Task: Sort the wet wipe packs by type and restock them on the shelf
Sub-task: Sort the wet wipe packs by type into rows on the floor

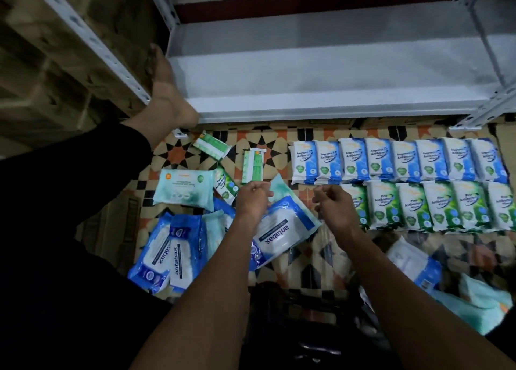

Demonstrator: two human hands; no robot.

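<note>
Left hand (252, 199) pinches a slim green-and-white pack (252, 166) by its near end, above the patterned floor (268, 146). Right hand (333, 206) loosely curled, holding nothing. Right: glossy soft packs, blue row (396, 160) beyond green row (435, 207). Near left: crinkled blue antabax packs (173, 252). Far: white metal shelf (321, 95).
</note>
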